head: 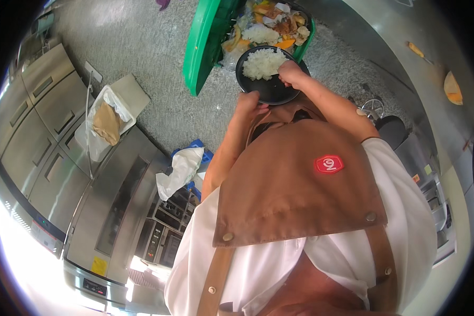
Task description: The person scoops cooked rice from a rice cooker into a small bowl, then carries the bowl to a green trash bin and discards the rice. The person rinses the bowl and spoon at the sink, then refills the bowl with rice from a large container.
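Observation:
A round black pan or bowl [274,91] is tilted over the near edge of an opened green bin [310,41]. White cooked rice [262,63] covers the pan's far half, and its near part is bare and dark. My left hand [249,104] grips the near left rim. Above the pan, my right hand [291,75] is curled beside the rice at the right; whether it holds a utensil is hidden by the fingers. Inside the bin lies food waste [286,25] with rice, peels and paper-like scraps. The bin's green lid [195,51] stands open on the left.
A lined white container [130,118] with a brown paper bag [107,123] stands at left, near stainless steel drawers [43,122]. A white plastic bag [179,172] lies over blue crates [197,147]. At right, a steel counter [426,71] bears a yellow-handled tool [416,50].

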Available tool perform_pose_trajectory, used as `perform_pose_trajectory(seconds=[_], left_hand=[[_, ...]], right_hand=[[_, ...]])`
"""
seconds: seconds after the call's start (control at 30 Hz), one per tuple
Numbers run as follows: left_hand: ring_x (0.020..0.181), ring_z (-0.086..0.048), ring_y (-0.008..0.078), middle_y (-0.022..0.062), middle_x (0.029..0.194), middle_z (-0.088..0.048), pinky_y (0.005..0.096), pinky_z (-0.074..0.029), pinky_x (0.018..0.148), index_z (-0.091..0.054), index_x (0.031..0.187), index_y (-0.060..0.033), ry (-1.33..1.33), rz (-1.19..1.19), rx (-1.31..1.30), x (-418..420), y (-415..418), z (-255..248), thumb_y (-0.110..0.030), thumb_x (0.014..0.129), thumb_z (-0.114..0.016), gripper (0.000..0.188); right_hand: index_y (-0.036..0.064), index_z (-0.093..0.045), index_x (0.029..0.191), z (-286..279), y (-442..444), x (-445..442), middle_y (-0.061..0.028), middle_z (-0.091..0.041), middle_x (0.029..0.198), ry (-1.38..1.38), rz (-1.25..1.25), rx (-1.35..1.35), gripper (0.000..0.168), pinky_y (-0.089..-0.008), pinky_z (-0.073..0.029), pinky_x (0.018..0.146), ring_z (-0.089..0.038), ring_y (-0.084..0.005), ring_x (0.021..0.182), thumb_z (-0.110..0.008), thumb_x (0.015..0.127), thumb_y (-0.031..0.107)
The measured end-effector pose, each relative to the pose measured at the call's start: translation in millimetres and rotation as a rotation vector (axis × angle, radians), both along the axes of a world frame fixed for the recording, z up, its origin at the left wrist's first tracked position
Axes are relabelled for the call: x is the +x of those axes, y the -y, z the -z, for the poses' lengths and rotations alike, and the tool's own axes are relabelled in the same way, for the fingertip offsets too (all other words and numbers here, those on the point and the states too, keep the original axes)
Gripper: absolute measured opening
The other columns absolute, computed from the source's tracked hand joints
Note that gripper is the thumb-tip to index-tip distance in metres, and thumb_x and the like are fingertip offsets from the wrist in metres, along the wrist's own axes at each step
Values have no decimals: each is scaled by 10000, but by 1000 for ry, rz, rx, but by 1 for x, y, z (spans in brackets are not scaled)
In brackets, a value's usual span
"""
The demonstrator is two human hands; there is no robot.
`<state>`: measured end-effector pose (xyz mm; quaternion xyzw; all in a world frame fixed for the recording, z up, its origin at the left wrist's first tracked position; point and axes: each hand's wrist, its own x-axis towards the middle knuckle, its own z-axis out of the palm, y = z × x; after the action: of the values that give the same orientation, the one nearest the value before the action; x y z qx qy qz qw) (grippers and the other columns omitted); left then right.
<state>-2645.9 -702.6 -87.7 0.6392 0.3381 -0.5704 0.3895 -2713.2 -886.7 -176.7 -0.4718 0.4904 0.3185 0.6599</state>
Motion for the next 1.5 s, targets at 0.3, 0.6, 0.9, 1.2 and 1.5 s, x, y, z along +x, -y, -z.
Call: perform_pose_trajectory(seconds=[0.3,0.6,0.9,1.2,1.5], left_hand=[[691,-653,307,199,912,-632,480,-616,614,-557,1047,74,-69,-21,5,0,-2,12,-86,846,-500,263],[731,-636,321,188,1006,-626,503,-598,669,-555,1138,32,-122,-62,39,2,2,22,-61,867,-477,298],[739,-638,327,190,1006,-627,514,-604,684,-553,1142,37,-131,-121,19,0,-5,38,-67,879,-472,294],[740,-647,307,189,990,-636,512,-605,705,-556,1158,45,-112,-113,57,-3,-4,29,-64,882,-465,310],[744,-643,321,194,967,-616,528,-608,704,-529,1125,47,-102,-96,21,-10,9,3,-81,880,-475,281]], right_hand=[[-14,-594,1035,-27,-4,-8,-82,-576,795,143,159,-109,164,-296,-387,408,-500,-141,530,-510,942,92],[-8,-604,1039,-43,-1,-10,-81,-584,794,210,188,-174,178,-296,-387,411,-499,-138,519,-517,926,99],[6,-603,1036,-53,10,-2,-50,-554,724,224,125,-304,175,-302,-359,402,-481,-120,509,-520,920,106],[1,-597,1002,-76,11,-5,-65,-562,732,140,117,-17,152,-284,-354,376,-455,-117,474,-535,921,114],[47,-549,825,-21,-24,10,-53,-538,722,79,330,263,102,-269,-346,402,-447,-114,509,-574,913,92]])
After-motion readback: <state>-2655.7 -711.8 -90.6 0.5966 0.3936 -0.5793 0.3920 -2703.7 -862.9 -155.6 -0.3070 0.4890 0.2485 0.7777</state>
